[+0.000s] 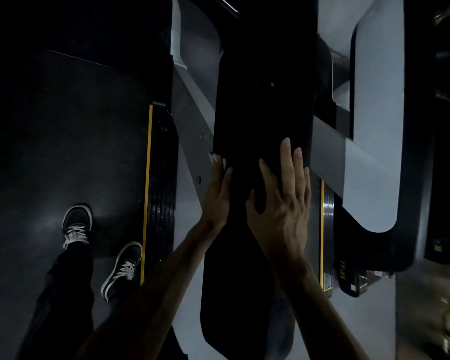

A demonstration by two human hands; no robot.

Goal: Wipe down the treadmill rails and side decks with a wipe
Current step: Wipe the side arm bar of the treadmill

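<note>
A wide black treadmill handrail [257, 105] runs away from me down the middle of the view. My left hand [217, 196] lies along the rail's left edge with straight fingers, and a small white wipe [215, 158] shows under its fingertips. My right hand [283, 201] rests flat on top of the rail with its fingers spread and holds nothing. Below on the left is the treadmill belt [68, 141], edged by a black ribbed side deck [161, 193] with a yellow stripe.
My two feet in dark sneakers [77, 224] stand on the belt at the lower left. A grey upright post [192, 118] slants beside the rail. A second treadmill's grey frame [377, 126] and yellow-edged deck [327, 229] lie to the right.
</note>
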